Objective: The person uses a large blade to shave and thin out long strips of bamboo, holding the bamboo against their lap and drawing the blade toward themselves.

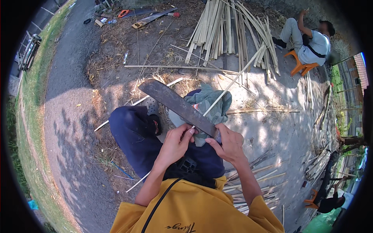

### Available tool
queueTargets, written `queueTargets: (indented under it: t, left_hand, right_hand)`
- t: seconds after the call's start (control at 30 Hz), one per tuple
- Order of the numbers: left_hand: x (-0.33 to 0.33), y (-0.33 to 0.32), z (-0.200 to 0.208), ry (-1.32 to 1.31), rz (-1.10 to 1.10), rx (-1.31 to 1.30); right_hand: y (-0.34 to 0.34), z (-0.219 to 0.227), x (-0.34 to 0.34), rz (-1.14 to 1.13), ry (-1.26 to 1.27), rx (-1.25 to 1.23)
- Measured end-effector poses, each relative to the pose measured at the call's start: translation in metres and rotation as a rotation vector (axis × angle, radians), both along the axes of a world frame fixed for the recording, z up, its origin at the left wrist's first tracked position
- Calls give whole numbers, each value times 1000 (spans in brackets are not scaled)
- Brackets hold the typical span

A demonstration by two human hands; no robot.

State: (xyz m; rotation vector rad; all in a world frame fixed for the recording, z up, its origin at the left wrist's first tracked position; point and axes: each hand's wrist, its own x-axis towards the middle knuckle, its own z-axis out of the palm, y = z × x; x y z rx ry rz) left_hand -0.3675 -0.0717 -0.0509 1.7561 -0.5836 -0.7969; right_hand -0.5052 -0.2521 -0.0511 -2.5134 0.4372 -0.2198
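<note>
Pale-wood slender strip (225, 91) crosses beneath the dark broad-bladed metal knife (176, 104) above the navy-trousered lap (208, 160), left hand (174, 145) pinching strip, right hand (230, 143) gripping knife's near end; likely mid-shaving, next move needing a steady blade angle.

Sun-dappled grey-brown earthen ground (268, 136) carries a fanned heap of long, pale, flat wood-like strips (217, 31) at the far side, a yellow-handled metal saw (157, 16) and an orange-handled saw (125, 13) lying apart to its left; dry straw-coloured shavings (188, 83) litter the middle, thin pale strips (254, 178) lie scattered at lower right, and an orange plastic stool (298, 66) stands near the heap
</note>
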Motion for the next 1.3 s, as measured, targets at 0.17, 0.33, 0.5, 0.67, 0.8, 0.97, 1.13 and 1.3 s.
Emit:
queueTargets:
  t: [0.17,0.33,0.5,0.67,0.8,0.97,1.13,1.3]
  left_hand:
    - [0,-7,3,35,-3,21]
    - [-1,-9,-2,-44,-13,-15]
    - [-7,-10,-7,-18,-8,80]
    - [-4,-11,-8,52,-11,83]
    - [-1,-11,-12,78,-50,54]
    - [-4,-12,-19,53,-29,-15]
    - [-5,-11,-15,28,-16,29]
    - [-8,-7,-17,-33,43,26]
  right_hand:
    - [-5,-6,3,-33,10,51]
    - [-8,-20,4,-52,-8,72]
    - [-10,-27,8,-41,-90,-12]
    - [-11,-29,11,-39,-90,-13]
    - [-13,-27,10,-20,-81,-34]
    - [-14,-20,14,39,-78,-75]
    - [-10,-22,15,11,-80,-54]
    - [-5,-22,17,13,-104,-69]
